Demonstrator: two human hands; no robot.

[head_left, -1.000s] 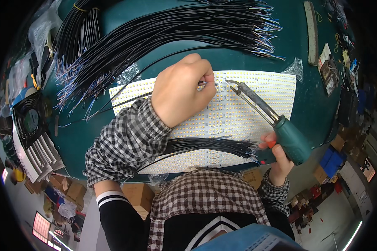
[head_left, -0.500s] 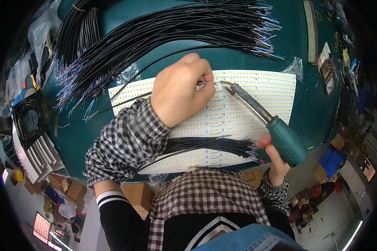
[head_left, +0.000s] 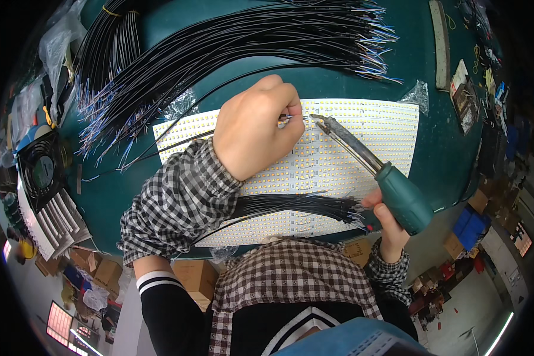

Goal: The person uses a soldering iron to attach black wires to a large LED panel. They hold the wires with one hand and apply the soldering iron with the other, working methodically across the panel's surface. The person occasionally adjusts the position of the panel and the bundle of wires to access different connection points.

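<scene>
My left hand pinches the end of a black cable, whose thin stripped wires poke out past the fingertips over a white LED board. In my right hand is a soldering iron with a green handle. Its tip rests at or just above the board, close to the wire ends; whether it touches them I cannot tell. Rows of small yellow LEDs cover the board. Across its near part lies a small bundle of black cables, partly behind my left sleeve.
A large heap of black cables with bared coloured ends spreads over the far side of the green table. On the left stand a black fan and clear plastic bags. A soldering block sits at the right.
The soldering iron has shifted very slightly left, its tip moving closer to the wire ends. My left hand stays nearly still.
</scene>
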